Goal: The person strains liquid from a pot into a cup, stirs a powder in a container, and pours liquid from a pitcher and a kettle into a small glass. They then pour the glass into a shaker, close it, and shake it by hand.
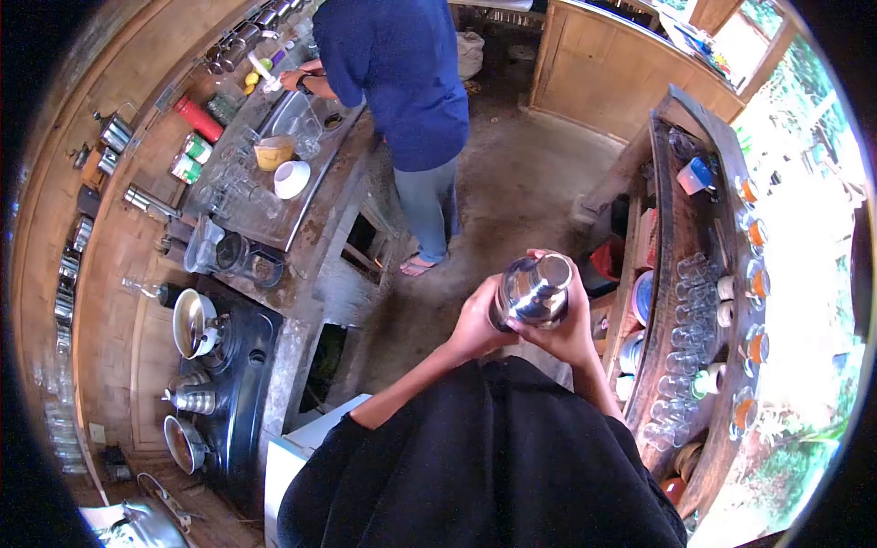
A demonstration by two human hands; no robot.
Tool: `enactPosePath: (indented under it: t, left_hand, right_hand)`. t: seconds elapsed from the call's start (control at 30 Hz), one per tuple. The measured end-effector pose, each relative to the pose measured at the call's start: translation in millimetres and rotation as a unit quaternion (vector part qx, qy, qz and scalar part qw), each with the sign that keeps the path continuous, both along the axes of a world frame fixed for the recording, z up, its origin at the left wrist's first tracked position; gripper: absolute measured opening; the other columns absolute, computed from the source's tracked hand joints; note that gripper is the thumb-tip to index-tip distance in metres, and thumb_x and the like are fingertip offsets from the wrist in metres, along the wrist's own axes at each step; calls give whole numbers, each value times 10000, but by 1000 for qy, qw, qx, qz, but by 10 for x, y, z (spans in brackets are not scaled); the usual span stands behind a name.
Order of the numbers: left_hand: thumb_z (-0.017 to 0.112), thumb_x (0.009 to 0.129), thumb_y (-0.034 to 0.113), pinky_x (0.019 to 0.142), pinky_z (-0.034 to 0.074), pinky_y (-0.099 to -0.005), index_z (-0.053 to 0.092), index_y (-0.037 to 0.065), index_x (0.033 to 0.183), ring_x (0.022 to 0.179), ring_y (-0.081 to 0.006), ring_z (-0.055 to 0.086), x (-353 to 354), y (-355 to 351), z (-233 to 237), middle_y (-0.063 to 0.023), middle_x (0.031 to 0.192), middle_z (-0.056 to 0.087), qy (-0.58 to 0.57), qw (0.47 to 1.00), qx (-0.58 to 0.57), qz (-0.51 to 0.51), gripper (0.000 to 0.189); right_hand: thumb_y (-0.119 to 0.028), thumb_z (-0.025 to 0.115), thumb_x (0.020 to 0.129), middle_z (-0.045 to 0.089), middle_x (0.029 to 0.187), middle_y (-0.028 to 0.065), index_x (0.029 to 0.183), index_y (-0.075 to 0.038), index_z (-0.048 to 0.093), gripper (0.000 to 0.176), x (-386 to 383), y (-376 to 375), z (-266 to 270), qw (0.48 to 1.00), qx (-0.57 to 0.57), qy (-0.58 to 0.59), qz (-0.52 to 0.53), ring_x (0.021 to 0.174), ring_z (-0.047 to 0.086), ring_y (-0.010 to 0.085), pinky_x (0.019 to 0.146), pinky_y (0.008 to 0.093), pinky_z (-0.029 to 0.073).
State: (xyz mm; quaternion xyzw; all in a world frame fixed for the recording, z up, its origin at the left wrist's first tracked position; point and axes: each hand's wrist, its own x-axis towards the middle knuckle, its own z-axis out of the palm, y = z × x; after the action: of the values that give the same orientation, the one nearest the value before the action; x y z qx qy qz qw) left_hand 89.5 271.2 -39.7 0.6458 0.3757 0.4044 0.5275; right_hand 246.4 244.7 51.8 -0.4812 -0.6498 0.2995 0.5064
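Observation:
A shiny metal shaker (533,294) is held up in front of my black-clothed body, its narrower capped end towards the camera. My left hand (478,320) wraps round its left side. My right hand (568,327) grips it from the right and below, with fingers reaching over the far side. Both hands are closed on the metal. Its underside and some of my fingertips are hidden.
At the sink (294,114) stands a person in a blue shirt (402,82), hands over the basin. The left counter bears glasses, a white bowl (292,180) and a black stove (239,365) with pots. Rows of glasses (681,365) line the wooden shelf (662,228) at right.

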Motion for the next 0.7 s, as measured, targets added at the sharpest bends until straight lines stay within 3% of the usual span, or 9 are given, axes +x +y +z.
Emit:
enactPosePath:
  t: [0.1,0.17,0.3,0.4,0.6,0.7]
  left_hand:
    - [856,515,131,1000,431,-381,427,44,1324,1178,-279,553,205,-81,43,-150,1245,560,28,998,-38,-32,920]
    - [864,506,143,1010,425,-379,405,45,1340,1200,-272,540,350,-143,26,-155,1264,552,-35,998,-11,-53,957]
    - [854,491,139,1017,421,-378,426,50,1340,1200,-275,543,605,-227,-1,-140,1272,550,-34,997,21,-62,954]
    - [846,487,127,1015,426,-376,435,56,1341,1187,-273,554,741,-321,30,-134,1263,558,22,997,33,-61,950]
    - [838,487,122,1002,442,-374,435,62,1334,1165,-279,571,956,-478,37,-136,1241,575,7,997,65,-49,940]
    - [838,479,117,993,448,-379,441,64,1323,1166,-290,572,1040,-537,72,-139,1245,575,38,998,20,-38,934]
  right_hand:
    - [-174,854,584,530,1270,166,1252,-4,488,781,149,-154,93,999,34,16,10,1214,504,293,1037,393,384]
    - [-174,856,582,530,1266,168,1250,0,486,783,275,-235,168,999,44,5,9,1209,506,293,1036,392,384]
    - [-125,866,584,498,1273,156,1255,-3,476,786,543,-385,164,999,41,-14,14,1224,486,273,1031,391,380]
    - [-181,862,586,526,1260,153,1250,3,482,787,698,-494,90,1000,26,13,-1,1202,507,269,1034,372,383]
    - [-198,870,595,534,1247,144,1261,7,468,804,918,-646,82,1000,15,9,-13,1175,525,255,1015,358,399]
    - [-209,878,596,539,1241,141,1265,7,462,817,1013,-680,34,1000,-1,17,-25,1152,542,250,995,353,418]
